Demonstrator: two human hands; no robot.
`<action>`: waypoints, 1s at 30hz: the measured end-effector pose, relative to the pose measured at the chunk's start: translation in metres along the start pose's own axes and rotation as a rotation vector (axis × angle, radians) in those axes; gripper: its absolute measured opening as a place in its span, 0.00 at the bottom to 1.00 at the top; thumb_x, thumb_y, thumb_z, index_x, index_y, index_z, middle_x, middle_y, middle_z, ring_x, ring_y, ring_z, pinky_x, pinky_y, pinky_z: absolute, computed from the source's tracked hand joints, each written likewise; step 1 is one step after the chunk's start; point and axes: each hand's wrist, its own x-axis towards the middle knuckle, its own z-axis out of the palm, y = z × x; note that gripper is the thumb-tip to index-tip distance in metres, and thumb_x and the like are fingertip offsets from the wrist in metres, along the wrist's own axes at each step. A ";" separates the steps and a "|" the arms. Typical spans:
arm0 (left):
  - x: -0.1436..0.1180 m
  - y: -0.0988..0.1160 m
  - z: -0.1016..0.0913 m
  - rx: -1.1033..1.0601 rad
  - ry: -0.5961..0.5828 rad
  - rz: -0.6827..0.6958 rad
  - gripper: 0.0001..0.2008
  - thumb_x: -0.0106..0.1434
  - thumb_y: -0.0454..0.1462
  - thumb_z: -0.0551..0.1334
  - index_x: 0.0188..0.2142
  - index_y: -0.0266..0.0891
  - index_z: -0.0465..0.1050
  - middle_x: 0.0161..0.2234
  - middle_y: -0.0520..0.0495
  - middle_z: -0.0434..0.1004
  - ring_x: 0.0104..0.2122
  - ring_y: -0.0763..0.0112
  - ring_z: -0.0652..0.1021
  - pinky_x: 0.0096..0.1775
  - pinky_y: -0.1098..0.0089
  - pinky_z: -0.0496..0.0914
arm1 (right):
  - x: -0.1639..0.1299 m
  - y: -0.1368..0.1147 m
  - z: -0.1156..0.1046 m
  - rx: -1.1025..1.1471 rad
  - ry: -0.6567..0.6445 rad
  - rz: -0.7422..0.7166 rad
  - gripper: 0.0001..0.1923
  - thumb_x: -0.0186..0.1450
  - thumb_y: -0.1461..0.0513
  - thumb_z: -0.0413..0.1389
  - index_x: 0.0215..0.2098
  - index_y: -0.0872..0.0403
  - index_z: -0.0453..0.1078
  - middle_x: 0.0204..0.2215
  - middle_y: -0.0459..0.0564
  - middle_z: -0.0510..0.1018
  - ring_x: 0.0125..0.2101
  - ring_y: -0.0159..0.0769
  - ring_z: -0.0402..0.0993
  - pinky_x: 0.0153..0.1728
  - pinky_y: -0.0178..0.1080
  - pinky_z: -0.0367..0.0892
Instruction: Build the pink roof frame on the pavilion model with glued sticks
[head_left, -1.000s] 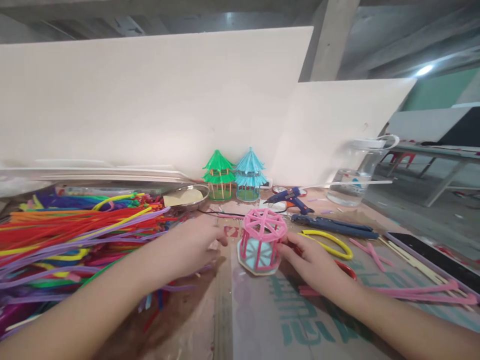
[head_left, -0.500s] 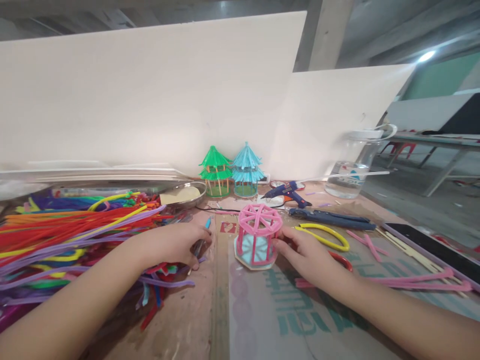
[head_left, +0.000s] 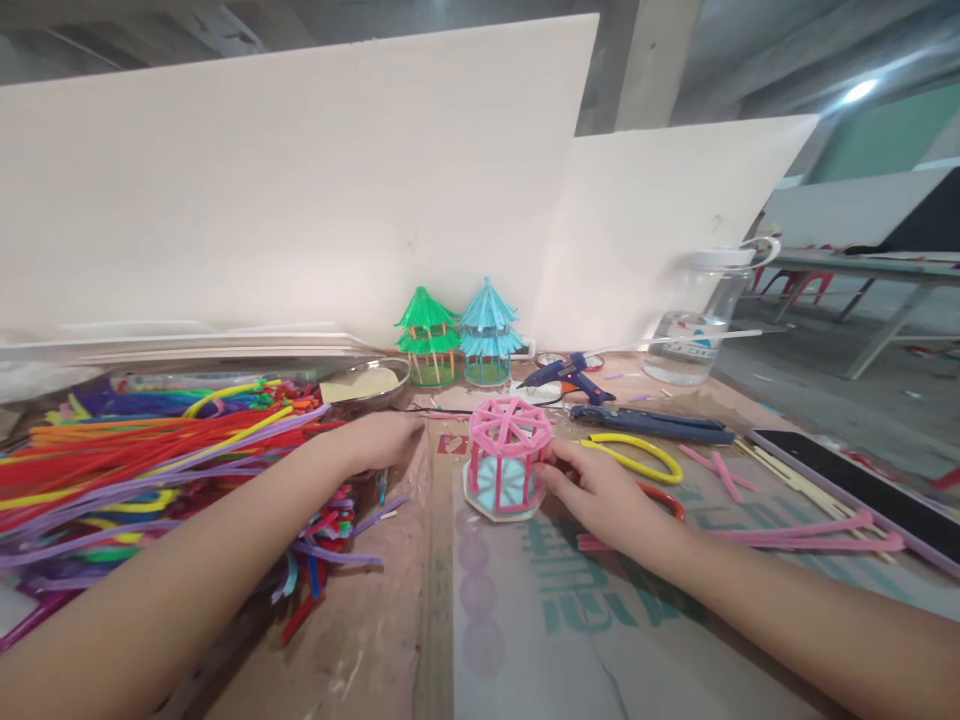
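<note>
steadying the pink frame, with clutter close on both sides

the pink pipe-cleaner frame (head_left: 505,457) stands upright on its pale blue base near the middle of the surface (head_left: 480,620), just in front of the green pavilion (head_left: 425,335) and the blue pavilion (head_left: 489,331) at the back board. the right hand (head_left: 600,492) lies beside it, fingers lightly curled, with the fingertips (head_left: 546,462) touching the frame's right side low down; it looks like a light steadying touch rather than a grip. keeping the touch on a post near the base, not on the spoked top, should spare the soft wire from bending.

the left hand (head_left: 379,440) rests palm down at the edge of the pipe-cleaner pile (head_left: 150,460), fingers together and curled downward; i cannot tell whether they pinch anything.

room is tight. the pile and its cut scraps (head_left: 322,560) crowd the left. on the right lie a yellow loop (head_left: 637,455), a dark blue tool (head_left: 652,424), the glue gun (head_left: 566,375) and pink strands (head_left: 795,535). the freest stretch is the printed cardboard toward the person, so the frame is best drawn straight back there.
</note>
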 end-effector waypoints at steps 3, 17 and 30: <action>-0.014 0.012 -0.002 -0.022 -0.084 0.063 0.21 0.55 0.29 0.58 0.47 0.40 0.77 0.45 0.42 0.82 0.43 0.58 0.80 0.43 0.68 0.71 | -0.001 0.000 0.000 -0.007 -0.004 0.001 0.10 0.65 0.59 0.48 0.25 0.51 0.61 0.22 0.44 0.71 0.24 0.35 0.65 0.27 0.36 0.59; -0.062 0.017 0.010 -0.079 -0.132 0.123 0.13 0.63 0.37 0.58 0.46 0.42 0.75 0.46 0.44 0.78 0.43 0.61 0.79 0.41 0.69 0.69 | -0.002 0.003 0.000 -0.005 -0.044 0.029 0.10 0.67 0.59 0.47 0.30 0.52 0.66 0.26 0.47 0.75 0.28 0.37 0.69 0.30 0.37 0.61; -0.075 -0.010 0.034 -0.186 0.055 0.025 0.02 0.56 0.36 0.60 0.30 0.41 0.71 0.26 0.53 0.71 0.24 0.70 0.70 0.27 0.71 0.62 | -0.002 0.005 0.000 -0.001 -0.026 0.000 0.10 0.66 0.58 0.48 0.29 0.52 0.65 0.23 0.45 0.72 0.25 0.35 0.66 0.28 0.36 0.59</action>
